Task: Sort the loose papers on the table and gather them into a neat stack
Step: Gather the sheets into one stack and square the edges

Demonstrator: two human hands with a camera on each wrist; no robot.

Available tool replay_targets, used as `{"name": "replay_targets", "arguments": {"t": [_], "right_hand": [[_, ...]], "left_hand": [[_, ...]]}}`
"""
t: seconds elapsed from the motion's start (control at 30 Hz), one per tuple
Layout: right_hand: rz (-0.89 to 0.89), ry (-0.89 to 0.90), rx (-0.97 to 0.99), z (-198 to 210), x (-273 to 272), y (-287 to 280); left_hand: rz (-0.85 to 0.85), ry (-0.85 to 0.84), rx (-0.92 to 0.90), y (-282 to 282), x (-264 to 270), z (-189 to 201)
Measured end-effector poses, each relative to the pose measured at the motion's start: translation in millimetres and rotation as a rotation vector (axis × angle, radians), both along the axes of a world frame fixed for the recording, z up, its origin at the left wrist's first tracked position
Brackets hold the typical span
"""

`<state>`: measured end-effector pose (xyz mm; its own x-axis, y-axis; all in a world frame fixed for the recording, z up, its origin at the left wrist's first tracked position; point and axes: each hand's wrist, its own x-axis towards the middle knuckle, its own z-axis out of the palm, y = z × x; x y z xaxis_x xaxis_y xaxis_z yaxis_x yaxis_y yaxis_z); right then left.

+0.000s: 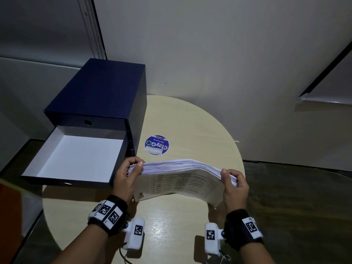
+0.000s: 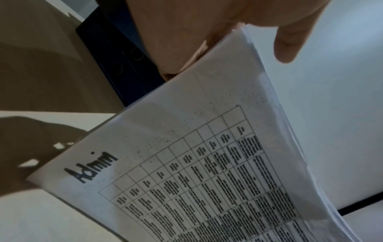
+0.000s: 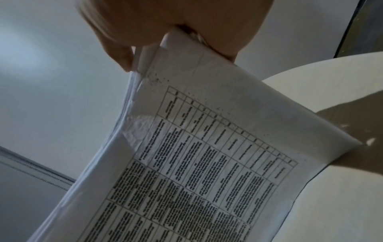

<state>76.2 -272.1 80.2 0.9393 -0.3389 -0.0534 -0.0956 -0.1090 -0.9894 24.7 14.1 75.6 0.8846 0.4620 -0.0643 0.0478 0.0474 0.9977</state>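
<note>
- Stack of papers [image 1: 181, 176]: one thick bundle, held above the round table [image 1: 190, 119] near its front edge, arched upward in the middle. No loose sheets show on the tabletop, so gathering appears largely done; the raised, end-held position suggests squaring the edges.
- Left hand [image 1: 127, 176]: clamped on the left end of the bundle, thumb on the near face, fingers curled over the top.
- Right hand [image 1: 235, 184]: clamped on the right end in like manner; the two hands are well apart, one at each end, which would explain the bow in the sheets.
- Drawer box [image 1: 99, 96]: dark blue, at the table's left; lower drawer [image 1: 76, 159] pulled out, white interior bare. Possibly the stack's destination; not certain.
- Round sticker [image 1: 157, 145]: blue and white, on the table beyond the bundle.
- Left wrist view only: the nearest sheet carries a printed table and the handwritten word "Admin" [image 2: 91, 167].
- Right wrist view only: a crumpled patch [image 3: 136, 126] in the sheets near the grip.
- Head view only: drawer, sticker and both hands together.
</note>
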Motion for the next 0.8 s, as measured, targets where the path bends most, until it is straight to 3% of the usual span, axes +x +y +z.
{"name": "replay_targets", "arguments": {"t": [0.23, 0.5, 0.67, 0.8], "right_hand": [[0.000, -0.019, -0.027, 6.2, 0.3, -1.4], [-0.011, 0.020, -0.100, 6.4, 5.6, -4.0], [0.009, 0.037, -0.124, 4.9, 6.2, -4.5], [0.031, 0.013, -0.283, 13.3, 5.1, -2.1]], "left_hand": [[0.095, 0.033, 0.034, 3.8, 6.6, -11.1], [0.093, 0.000, 0.031, 3.4, 6.7, -11.1], [-0.072, -0.084, -0.025, 12.0, -2.6, -21.5], [-0.151, -0.025, -0.033, 19.4, -10.1, -31.7]]}}
